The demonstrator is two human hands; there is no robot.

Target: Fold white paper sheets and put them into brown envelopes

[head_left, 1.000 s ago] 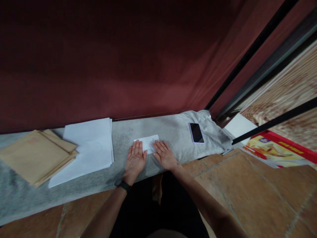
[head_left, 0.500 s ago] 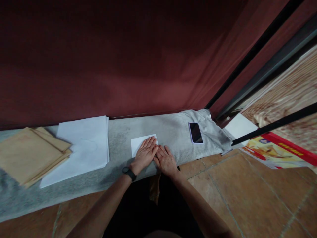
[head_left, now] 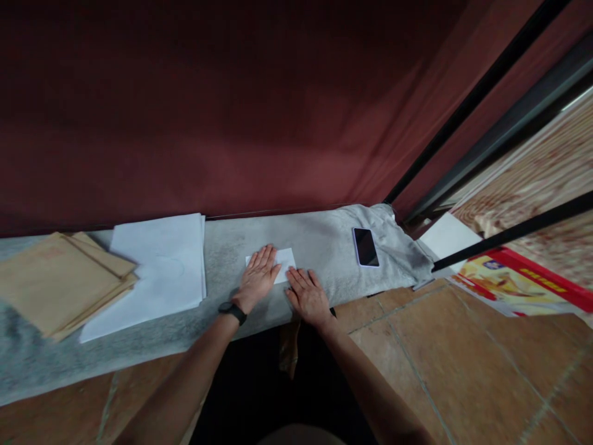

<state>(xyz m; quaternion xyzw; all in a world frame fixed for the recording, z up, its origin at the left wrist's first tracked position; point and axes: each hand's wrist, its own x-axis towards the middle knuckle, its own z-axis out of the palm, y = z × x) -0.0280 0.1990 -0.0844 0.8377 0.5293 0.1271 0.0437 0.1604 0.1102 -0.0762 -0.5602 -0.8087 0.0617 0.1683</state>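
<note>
Brown envelopes, contents hidden, overlap white sheets toward the bench's left end. Mid-bench, left hand flat, fingers together, atop folded paper, long axis along the front edge; right hand's loosely parted fingertips meet its near-right corner. Then 1 smartphone.

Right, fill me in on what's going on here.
A person has the left hand spread flat on a small white paper, with the right hand at its lower right corner. The paper lies on a grey cloth. Further left are larger white sheets, partly covered by a brown paper stack; a phone lies to the right, untouched.
</note>
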